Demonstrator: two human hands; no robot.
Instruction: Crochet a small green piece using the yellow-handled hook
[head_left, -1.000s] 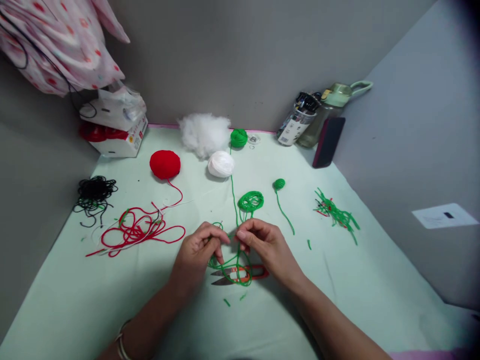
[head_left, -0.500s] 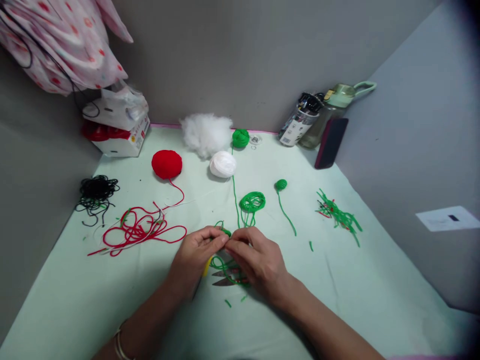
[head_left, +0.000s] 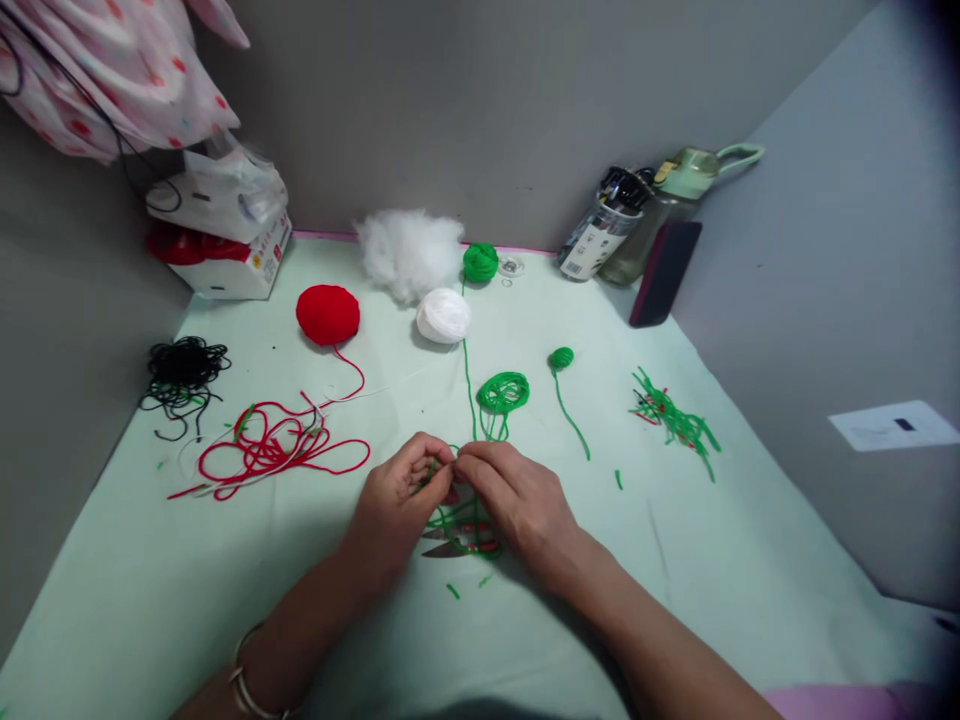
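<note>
My left hand point(head_left: 397, 500) and my right hand point(head_left: 514, 500) meet fingertip to fingertip over the pale green table cover point(head_left: 187, 600), both pinched on a strand of green yarn point(head_left: 450, 520) whose loops hang between them. Under the loops lie small scissors point(head_left: 457, 543) with orange handles, partly hidden by my right hand. The strand runs back past a small green coil point(head_left: 502, 392) to a green yarn ball point(head_left: 480, 262) near the wall.
A red yarn ball point(head_left: 328, 314), a white yarn ball point(head_left: 443, 315), white stuffing point(head_left: 409, 252), tangled red yarn point(head_left: 274, 450), black yarn point(head_left: 182, 370), green scraps point(head_left: 675, 420), a small green ball point(head_left: 560, 358), a box point(head_left: 225, 250), a bottle point(head_left: 660, 215), a jar point(head_left: 600, 235) and a phone point(head_left: 664, 272).
My hands came together from slightly apart and now pinch the green yarn at one spot. My right hand moved left over the scissors. The view shifted a little.
</note>
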